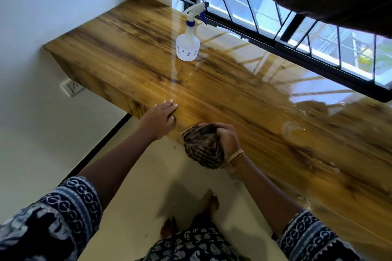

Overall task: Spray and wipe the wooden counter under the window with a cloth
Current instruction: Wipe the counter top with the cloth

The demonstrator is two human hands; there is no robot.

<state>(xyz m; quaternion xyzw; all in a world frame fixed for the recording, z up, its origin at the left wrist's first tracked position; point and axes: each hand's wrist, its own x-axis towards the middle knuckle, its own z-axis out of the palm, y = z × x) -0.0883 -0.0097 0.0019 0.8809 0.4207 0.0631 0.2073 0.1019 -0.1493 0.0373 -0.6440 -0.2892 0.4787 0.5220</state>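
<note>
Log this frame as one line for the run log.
wipe | right hand grips cloth at counter front edge | left hand rests on counter | spray bottle upright, untouched

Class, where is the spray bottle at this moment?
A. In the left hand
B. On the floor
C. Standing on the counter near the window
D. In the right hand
C: the spray bottle stands upright on the counter, with neither hand touching it.

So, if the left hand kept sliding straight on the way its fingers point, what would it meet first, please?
Probably nothing soon. The left hand lies flat at the counter front edge, fingers aimed up and right across bare wood. The spray bottle seems left of that line; the window frame looks likelier, though depth is unclear.
</note>
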